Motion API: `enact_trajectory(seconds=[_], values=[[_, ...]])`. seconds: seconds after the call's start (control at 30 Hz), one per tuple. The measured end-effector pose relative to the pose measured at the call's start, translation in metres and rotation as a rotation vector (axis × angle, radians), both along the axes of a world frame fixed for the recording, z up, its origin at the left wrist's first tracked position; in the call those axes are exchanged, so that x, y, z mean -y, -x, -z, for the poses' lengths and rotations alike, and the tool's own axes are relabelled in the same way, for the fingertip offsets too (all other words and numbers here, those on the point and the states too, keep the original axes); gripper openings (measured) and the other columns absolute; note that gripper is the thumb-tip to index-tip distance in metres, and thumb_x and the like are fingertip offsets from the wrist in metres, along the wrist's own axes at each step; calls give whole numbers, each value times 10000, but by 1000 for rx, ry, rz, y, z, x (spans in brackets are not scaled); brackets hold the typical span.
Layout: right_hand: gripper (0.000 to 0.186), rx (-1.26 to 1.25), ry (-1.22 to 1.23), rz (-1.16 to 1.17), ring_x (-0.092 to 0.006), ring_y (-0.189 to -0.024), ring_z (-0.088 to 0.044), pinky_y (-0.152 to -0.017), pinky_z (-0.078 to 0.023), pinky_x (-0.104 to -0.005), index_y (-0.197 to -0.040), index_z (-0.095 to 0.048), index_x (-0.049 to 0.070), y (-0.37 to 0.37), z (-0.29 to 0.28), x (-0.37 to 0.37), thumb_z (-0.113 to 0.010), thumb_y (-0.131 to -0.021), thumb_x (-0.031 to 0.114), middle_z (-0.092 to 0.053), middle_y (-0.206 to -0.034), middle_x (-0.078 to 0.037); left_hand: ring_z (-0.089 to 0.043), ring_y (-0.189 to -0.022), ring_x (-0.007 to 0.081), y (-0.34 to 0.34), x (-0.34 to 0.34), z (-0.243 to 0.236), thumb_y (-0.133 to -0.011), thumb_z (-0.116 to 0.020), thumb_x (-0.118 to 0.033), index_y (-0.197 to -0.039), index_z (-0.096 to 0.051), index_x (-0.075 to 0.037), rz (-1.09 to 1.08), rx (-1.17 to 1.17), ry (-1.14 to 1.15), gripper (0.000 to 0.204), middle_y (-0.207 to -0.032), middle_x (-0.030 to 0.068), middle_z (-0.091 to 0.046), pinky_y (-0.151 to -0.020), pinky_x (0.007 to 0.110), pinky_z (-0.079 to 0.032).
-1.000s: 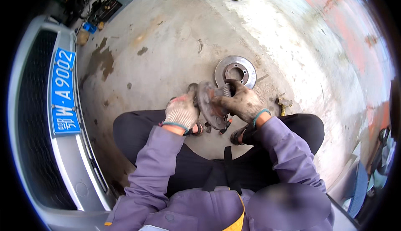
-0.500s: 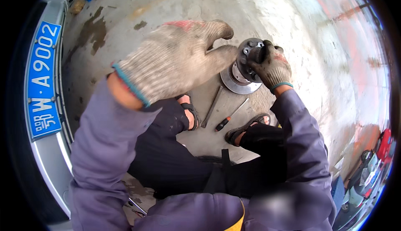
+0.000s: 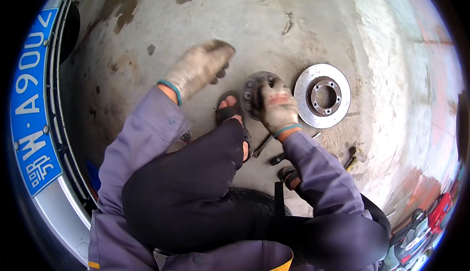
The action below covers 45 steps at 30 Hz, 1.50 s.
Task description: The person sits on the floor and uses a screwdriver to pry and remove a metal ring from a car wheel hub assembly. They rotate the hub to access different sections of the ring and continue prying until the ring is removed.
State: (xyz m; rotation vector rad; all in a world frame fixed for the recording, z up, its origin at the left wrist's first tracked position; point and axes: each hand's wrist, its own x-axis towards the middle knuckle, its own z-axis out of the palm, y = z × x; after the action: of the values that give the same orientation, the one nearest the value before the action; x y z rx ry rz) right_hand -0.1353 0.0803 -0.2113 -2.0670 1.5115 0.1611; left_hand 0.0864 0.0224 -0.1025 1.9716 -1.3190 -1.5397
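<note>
My right hand [image 3: 278, 105], in a dirty knitted glove, is closed around the edge of a dark round wheel hub [image 3: 250, 93] with studs and bolt holes. The hub is held just left of a shiny brake disc [image 3: 308, 110], which lies flat on the floor and is apart from it. My left hand [image 3: 198, 68], gloved too, is in the air over the floor to the left of the hub. It is blurred by motion, with its fingers loosely bent and nothing visible in them.
A metal bar [image 3: 263, 146] and a screwdriver [image 3: 277, 160] lie by my feet, partly behind my right forearm. A dark, yellowish item [image 3: 355, 157] lies to the right. A car's front bumper [image 3: 61, 212] stands at the left; a tyre [image 3: 254, 197] shows beneath me.
The hub has come away from above the brake disc, moving left and nearer in my right hand. The disc now shows whole. My left hand has drawn away from the hub.
</note>
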Motion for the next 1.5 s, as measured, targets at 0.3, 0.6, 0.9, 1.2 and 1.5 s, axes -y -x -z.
enact_trajectory(seconds=[0.3,0.6,0.9,1.2,1.5], values=[[593,27,165,-55,-432,-1248,-632,-991,-573,-483,-1458,-561,72,-25,52,-5,-695,-968,377,-576,-1447,-214,-648,-1241,395,0,-37,105,-999,-591,-386,-1442,-587,-81,289,391,-96,537,-1327,230,-679,-1041,467,-519],[615,-287,-632,947,-261,-636,-714,-607,-587,-409,-1032,-708,-57,163,97,-117,-632,-999,552,-728,-806,-132,-595,-1284,442,33,-79,166,-949,-595,-306,-1503,-490,-142,171,347,197,588,-1415,244,-596,-1063,530,-503],[433,-191,-331,789,-455,-1084,-698,-969,-530,-516,-1136,-660,19,120,114,-173,-497,-985,390,-725,-1099,-292,-616,-1299,370,18,-88,169,-959,-657,-200,-1478,-537,-67,44,280,216,549,-1385,216,-635,-1093,415,-496],[484,380,-312,551,-486,-1027,-682,-860,-543,-539,-1500,-504,94,22,7,-79,-568,-1060,285,-706,-1092,-301,-528,-1316,431,48,-83,165,-932,-699,-273,-1476,-517,-90,179,269,527,602,-1435,223,-544,-1117,506,-448],[622,259,-337,397,-439,-910,-719,-777,-557,-537,-1617,-381,242,37,20,-86,-569,-1026,189,-731,-1067,-237,-494,-1368,477,54,-100,188,-836,-814,-323,-1546,-412,-52,173,284,499,860,-1512,289,-464,-1137,519,-458]])
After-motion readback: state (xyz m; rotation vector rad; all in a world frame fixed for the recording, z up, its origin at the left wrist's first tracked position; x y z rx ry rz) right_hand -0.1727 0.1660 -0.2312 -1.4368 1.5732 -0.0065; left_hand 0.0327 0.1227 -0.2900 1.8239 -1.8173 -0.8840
